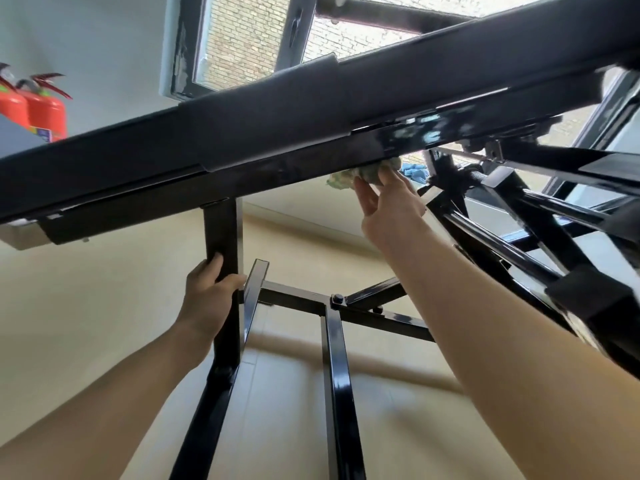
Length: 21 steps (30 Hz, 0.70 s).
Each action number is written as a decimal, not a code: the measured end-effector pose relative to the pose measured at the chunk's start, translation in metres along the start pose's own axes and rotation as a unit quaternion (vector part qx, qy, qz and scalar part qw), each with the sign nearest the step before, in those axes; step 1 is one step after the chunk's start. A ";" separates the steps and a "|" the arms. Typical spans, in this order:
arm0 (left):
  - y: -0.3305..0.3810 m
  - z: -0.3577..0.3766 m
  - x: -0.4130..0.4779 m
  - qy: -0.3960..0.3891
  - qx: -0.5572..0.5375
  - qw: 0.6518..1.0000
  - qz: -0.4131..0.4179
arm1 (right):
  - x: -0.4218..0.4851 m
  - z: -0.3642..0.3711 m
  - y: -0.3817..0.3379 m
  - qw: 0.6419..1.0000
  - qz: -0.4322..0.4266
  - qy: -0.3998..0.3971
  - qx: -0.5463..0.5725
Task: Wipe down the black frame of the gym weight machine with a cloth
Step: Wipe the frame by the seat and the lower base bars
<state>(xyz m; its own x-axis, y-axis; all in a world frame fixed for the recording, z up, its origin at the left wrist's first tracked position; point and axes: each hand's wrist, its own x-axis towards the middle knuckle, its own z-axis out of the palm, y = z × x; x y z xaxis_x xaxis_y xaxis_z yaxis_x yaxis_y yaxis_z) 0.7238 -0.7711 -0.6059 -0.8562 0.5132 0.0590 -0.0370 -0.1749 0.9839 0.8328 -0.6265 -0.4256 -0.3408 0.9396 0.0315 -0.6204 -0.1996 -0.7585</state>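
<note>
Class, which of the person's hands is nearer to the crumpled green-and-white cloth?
Right. The right hand holds the crumpled green-and-white cloth up against the black frame beam; the left hand grips a black upright post, lower and to the left, apart from the cloth.

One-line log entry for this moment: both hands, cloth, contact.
left hand: grips upright post | right hand: holds cloth against underside of long beam | stage: wiping beam
</note>
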 end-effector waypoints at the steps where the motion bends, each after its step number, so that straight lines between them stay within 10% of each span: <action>1: 0.000 -0.001 0.001 -0.001 0.000 1.000 -0.001 | 0.000 0.002 0.008 1.000 0.009 -0.004 -0.004; 21: 0.014 -0.046 0.001 -0.058 0.015 0.997 -0.045 | -0.035 0.023 0.114 0.965 0.218 -0.140 -0.040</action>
<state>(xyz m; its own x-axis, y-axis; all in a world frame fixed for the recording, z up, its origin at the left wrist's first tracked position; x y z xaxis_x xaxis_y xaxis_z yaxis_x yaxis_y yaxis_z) 0.6984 -0.8121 -0.5997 -0.7841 0.6205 -0.0122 -0.0946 -0.1001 0.9905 0.7575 -0.6881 -0.4986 -0.7420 0.6564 -0.1364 -0.3217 -0.5271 -0.7865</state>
